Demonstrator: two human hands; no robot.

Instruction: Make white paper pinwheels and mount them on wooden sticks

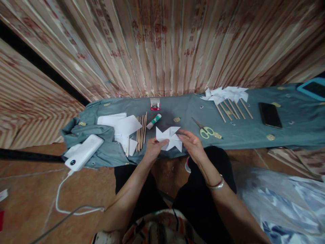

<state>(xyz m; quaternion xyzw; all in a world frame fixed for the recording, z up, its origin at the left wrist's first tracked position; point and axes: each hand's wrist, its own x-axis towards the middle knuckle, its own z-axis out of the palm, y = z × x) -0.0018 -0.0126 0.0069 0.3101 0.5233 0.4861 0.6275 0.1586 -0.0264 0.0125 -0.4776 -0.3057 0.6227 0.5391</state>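
Note:
A folded white paper pinwheel point(169, 138) is held up between my two hands, over the front edge of the cloth-covered surface. My left hand point(153, 148) pinches its left side, thumb on top of the paper. On the right side, the fingers of my right hand point(191, 144) grip the blades' edge, partly hidden behind the paper. Just beyond lies a glue stick point(154, 121), and left of it a row of thin wooden sticks point(141, 132). Scissors point(203, 129) with yellow-green handles rest to the right of my right hand.
Finished pinwheels on sticks point(225, 95) lie at the back right, near a black phone point(270, 115). A small red box point(155, 105) of metal pieces stands at the back. White paper sheets point(119, 125) and a white power bank point(85, 152) with a cable are on the left.

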